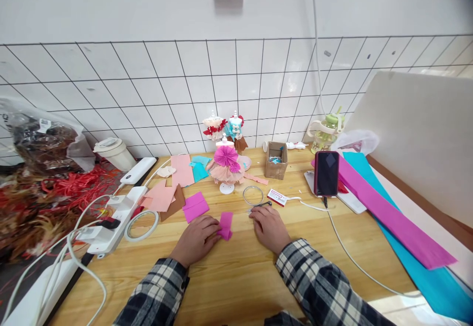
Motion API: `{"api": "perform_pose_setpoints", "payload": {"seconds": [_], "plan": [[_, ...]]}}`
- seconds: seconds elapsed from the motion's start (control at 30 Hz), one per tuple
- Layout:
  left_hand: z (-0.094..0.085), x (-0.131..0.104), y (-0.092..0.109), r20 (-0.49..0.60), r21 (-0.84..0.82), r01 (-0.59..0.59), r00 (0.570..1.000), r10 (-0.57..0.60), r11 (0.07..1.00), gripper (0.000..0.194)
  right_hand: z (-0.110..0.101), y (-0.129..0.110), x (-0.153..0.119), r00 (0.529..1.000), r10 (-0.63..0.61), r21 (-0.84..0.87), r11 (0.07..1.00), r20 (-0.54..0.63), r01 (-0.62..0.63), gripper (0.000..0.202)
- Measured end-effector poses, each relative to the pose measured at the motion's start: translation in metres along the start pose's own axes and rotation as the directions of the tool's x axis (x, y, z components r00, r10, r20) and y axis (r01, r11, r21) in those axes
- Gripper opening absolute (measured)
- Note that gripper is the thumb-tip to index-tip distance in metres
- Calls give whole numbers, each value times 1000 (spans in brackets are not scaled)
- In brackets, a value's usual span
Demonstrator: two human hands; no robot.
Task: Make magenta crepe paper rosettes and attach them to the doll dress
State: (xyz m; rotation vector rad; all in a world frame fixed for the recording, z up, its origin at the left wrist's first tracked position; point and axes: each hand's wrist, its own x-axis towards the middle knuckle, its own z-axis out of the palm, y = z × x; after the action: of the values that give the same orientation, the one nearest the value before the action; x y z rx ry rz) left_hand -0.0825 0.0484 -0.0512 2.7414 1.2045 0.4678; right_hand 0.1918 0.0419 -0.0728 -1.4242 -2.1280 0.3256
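My left hand (197, 239) has its fingertips closed on the edge of a small folded piece of magenta crepe paper (226, 222) lying on the table. Just beyond that hand lies a larger magenta crepe paper piece (195, 206). On the other side, the fingers of my right hand (269, 227) are curled over a small dark-handled tool that looks like scissors (266, 203); most of it is hidden under them. Behind both hands stands a miniature dress form (224, 165) with a peach ruffled skirt and a magenta pleated fan. A coil of thin wire (253, 195) rests close to my right hand.
A white tape roll (142, 226) and power strip (118, 222) with cables are at left. Peach paper (181, 170), a small cardboard box (276, 161) and two dressed forms (232, 127) stand behind. A phone (326, 173) and long crepe strips (391, 212) occupy the right.
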Motion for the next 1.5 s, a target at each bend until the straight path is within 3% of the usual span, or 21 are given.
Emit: {"api": "perform_pose_setpoints", "payload": {"seconds": [0.2,0.43,0.77,0.87,1.0,1.13,1.2,1.3,1.37,1.43,1.5], "plan": [[6,0,-8,-98,126,212,975,-200,969,33,-3,-6,0,999,-19,-22,1000,45,20,41],[7,-3,-9,-123,102,233,968,-220,967,40,-4,-9,0,995,19,-123,992,99,-7,31],[4,-4,-11,-140,93,227,967,-213,969,37,-6,-11,-2,995,5,-117,993,104,8,32],[3,-3,-10,-153,92,214,968,-199,972,36,-8,-11,-3,997,-37,-66,997,65,41,37],[-1,-4,-8,-155,90,224,966,-208,971,34,-12,3,-5,993,1,-9,1000,-120,-2,33],[-3,-6,-6,-170,91,237,961,-220,967,33,-28,40,-18,933,132,-22,989,-335,-148,26],[-4,-8,-6,-184,96,241,958,-221,966,33,-44,65,-30,864,239,-56,954,-443,-293,27],[-5,-7,-5,-207,103,241,954,-217,965,33,-75,104,-54,713,412,-123,814,-568,-568,36],[-5,-5,-4,-215,106,242,953,-215,964,32,-95,126,-68,638,501,-144,710,-585,-690,40],[-4,-2,-3,-219,107,236,953,-209,966,31,-109,143,-77,660,569,-215,655,-491,-725,42],[-3,1,-2,-217,106,222,956,-196,969,31,-118,154,-81,643,647,-251,598,-409,-761,47]]}}
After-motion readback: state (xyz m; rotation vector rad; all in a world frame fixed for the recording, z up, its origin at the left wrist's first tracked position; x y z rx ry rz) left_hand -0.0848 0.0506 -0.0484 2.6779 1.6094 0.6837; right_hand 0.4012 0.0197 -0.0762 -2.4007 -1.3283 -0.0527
